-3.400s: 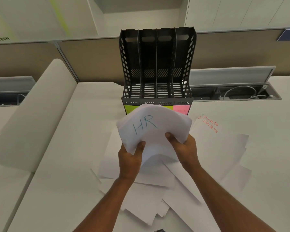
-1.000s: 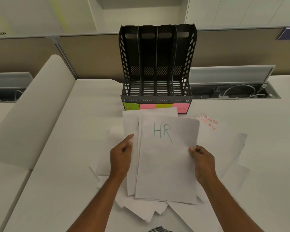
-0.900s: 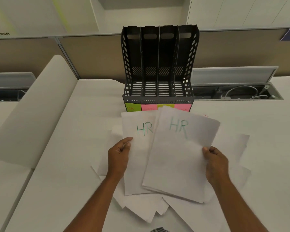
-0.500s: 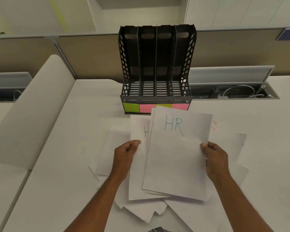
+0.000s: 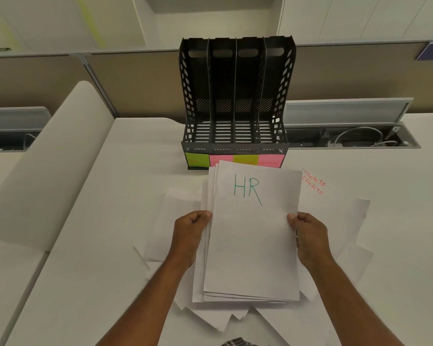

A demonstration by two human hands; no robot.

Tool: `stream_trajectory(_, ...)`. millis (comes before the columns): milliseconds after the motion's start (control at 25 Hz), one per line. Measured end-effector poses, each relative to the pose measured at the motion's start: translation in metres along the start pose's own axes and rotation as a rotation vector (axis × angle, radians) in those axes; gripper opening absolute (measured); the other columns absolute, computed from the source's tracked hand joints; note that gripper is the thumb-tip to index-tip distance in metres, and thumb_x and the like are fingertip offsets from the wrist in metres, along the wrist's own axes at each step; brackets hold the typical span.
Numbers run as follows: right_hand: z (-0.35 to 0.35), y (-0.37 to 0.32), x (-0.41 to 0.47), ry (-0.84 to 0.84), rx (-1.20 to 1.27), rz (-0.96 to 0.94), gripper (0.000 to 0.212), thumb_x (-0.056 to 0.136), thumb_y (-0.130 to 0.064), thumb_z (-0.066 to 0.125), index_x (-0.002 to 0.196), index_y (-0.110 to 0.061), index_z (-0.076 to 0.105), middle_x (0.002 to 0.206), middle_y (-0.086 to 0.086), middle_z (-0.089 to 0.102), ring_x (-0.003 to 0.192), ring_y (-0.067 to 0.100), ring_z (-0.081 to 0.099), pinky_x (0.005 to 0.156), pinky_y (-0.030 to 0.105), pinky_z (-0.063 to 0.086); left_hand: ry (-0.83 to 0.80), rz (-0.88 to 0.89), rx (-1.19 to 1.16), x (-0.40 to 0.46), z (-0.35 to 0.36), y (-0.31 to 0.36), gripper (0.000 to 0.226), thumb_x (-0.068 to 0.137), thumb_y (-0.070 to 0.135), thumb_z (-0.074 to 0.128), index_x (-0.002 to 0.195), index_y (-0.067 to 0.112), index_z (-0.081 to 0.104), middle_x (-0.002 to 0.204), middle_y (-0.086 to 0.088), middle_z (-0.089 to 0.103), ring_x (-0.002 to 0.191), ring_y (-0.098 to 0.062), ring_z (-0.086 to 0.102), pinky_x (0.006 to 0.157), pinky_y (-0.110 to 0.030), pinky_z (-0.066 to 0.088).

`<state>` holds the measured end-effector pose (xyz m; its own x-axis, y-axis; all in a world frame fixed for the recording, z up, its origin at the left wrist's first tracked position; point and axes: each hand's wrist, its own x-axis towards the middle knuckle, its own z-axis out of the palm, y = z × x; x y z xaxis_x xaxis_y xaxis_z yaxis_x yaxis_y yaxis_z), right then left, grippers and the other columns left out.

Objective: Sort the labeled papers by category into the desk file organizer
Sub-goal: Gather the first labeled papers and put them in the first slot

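Both hands hold one stack of papers (image 5: 254, 236) above the table (image 5: 90, 245). The left hand (image 5: 189, 232) grips the stack's left edge, fingers curled round it and thumb on top. The right hand (image 5: 308, 233) grips the right edge in the same manner — thumb on the top sheet, fingers wrapped behind. Each grip is closed on the stack; neither is wide.

The top sheet reads "HR" in green marker. Further sheets show beneath it, fanned slightly at the left side and along the bottom edge. The stack stands roughly square to the viewer, its upper edge just in front of the file organizer (image 5: 236, 96).

The organizer is black, upright, with four slots side by side, and it stands at the far side of the table. No paper is visible in any slot. Four sticky labels run along its front base: a green label (image 5: 196, 160) marked "HR" at far left, then pink, yellow-green, and a pink label (image 5: 270, 161) at far right. The wording on the two middle labels cannot be read, and the stack covers their lower edges.

Loose papers (image 5: 335, 221) lie scattered flat on the table beneath and around the hands. Two of them, right of the stack, show "SPORTS" in red (image 5: 314, 184) at their corners.

Behind the organizer on the right, an open cable tray (image 5: 355, 139) holds cables.
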<state>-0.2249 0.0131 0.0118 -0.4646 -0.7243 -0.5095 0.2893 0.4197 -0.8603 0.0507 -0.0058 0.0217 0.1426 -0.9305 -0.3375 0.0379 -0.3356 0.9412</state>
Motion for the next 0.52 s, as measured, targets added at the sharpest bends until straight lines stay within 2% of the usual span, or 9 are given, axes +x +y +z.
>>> stream_trajectory(120,-0.0003,0.0000,-0.0012,-0.013,0.000,-0.013,0.008,0.094,-0.011,0.068,0.099,-0.011,0.075,0.100,0.009,0.076,0.084,0.025,0.068,0.068,0.031,0.052,-0.004,0.043,0.075,0.0004,-0.0004,0.0002,0.011,0.089,0.020,0.073,0.082,0.028,0.078,0.084,0.011,0.079,0.081,-0.003,0.072,0.070,-0.011,0.054)
stream_trajectory(240,-0.0016,0.0011,-0.0028,-0.051,0.000,-0.010,0.010,0.096,-0.013,0.066,0.101,-0.012,0.075,0.101,0.006,0.076,0.088,0.025,0.069,0.072,0.034,0.055,-0.018,0.085,0.113,0.0022,-0.0007,0.0013,0.008,0.089,0.024,0.073,0.084,0.020,0.078,0.086,-0.002,0.078,0.079,-0.016,0.070,0.078,-0.025,0.057)
stream_trajectory(320,-0.0017,0.0018,-0.0032,-0.058,0.016,-0.003,0.012,0.096,-0.013,0.065,0.103,-0.012,0.075,0.101,0.005,0.077,0.087,0.024,0.069,0.072,0.035,0.055,-0.003,0.053,0.070,0.0023,-0.0006,0.0012,0.026,0.091,0.030,0.070,0.082,0.006,0.074,0.080,-0.008,0.074,0.072,-0.025,0.062,0.075,-0.030,0.052)
stream_trajectory(400,-0.0009,0.0032,-0.0026,-0.059,0.024,0.002,0.013,0.096,-0.012,0.066,0.105,-0.011,0.075,0.103,0.006,0.077,0.087,0.024,0.069,0.073,0.035,0.054,-0.004,-0.010,-0.001,0.0019,-0.0014,-0.0005,0.049,0.095,0.036,0.064,0.085,-0.011,0.063,0.081,-0.011,0.064,0.073,-0.026,0.052,0.075,-0.034,0.045)
stream_trajectory(440,-0.0005,0.0040,-0.0023,-0.060,0.028,0.004,0.014,0.096,-0.011,0.066,0.106,-0.010,0.075,0.104,0.006,0.077,0.089,0.025,0.069,0.075,0.036,0.055,-0.009,-0.041,-0.047,0.0016,-0.0018,0.0000,0.048,0.096,0.035,0.062,0.087,-0.012,0.064,0.086,-0.011,0.066,0.077,-0.027,0.055,0.078,-0.035,0.046)
stream_trajectory(520,-0.0001,0.0056,-0.0014,-0.059,0.036,0.012,0.015,0.096,-0.011,0.066,0.107,-0.010,0.075,0.106,0.007,0.076,0.093,0.026,0.069,0.080,0.038,0.055,-0.038,-0.099,-0.154,0.0004,-0.0024,0.0041,0.030,0.097,0.027,0.062,0.091,0.002,0.077,0.099,-0.012,0.076,0.091,-0.030,0.070,0.090,-0.038,0.053)
